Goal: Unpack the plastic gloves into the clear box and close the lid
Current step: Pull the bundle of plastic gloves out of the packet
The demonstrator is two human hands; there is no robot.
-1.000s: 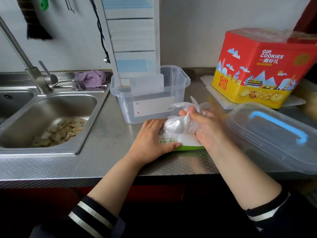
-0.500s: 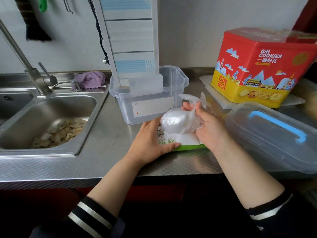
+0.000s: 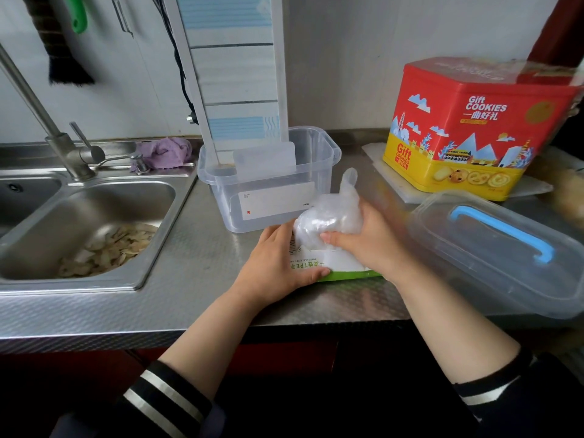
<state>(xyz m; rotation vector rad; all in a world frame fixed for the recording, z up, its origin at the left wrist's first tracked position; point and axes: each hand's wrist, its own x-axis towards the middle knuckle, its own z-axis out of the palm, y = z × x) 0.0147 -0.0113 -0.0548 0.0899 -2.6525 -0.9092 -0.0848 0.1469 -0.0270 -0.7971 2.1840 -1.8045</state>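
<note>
Step in hand: extraction. Right hand clutches translucent wad of plastic gloves just above green-and-white packet; left hand, flat, pins packet. Next: carry wad into open clear plastic box just behind, release; fit blue-handled clear lid.

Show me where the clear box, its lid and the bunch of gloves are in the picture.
clear box (image 3: 328,153): head view, on the right rim.
lid (image 3: 493,273): head view, on the clear top below the blue handle.
gloves (image 3: 328,216): head view, on the middle of the bunch that the right hand grips.
</note>
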